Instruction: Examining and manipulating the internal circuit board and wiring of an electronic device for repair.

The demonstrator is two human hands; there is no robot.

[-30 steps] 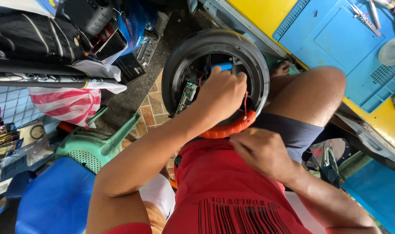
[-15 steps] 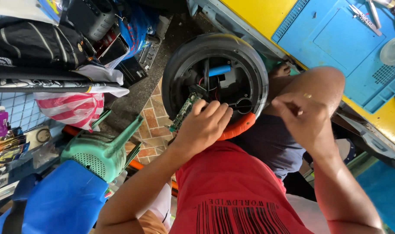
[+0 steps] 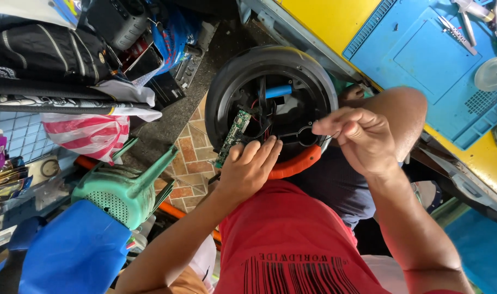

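Note:
A black-tyred wheel (image 3: 221,98) with an open hub rests on my lap against my knee. Inside it I see a green circuit board (image 3: 233,136), a blue cylinder (image 3: 278,90) and dark wiring. An orange band (image 3: 297,163) runs along its lower rim. My left hand (image 3: 248,169) lies on that lower rim, fingertips touching the bottom of the circuit board, steadying the wheel. My right hand (image 3: 357,139) is at the wheel's right side, thumb and fingers pinched on a thin black wire (image 3: 305,133) that loops out of the hub.
A green plastic stool (image 3: 123,190) and a blue seat (image 3: 68,250) stand at the lower left. Black bags (image 3: 41,49) and a red-and-white striped bag (image 3: 90,136) are piled at left. A blue mat (image 3: 422,60) with small tools (image 3: 455,32) lies on the yellow bench at right.
My left hand has come out of the hub down to the lower rim. My right hand has risen from my lap to the wheel's right side and pinched the wire.

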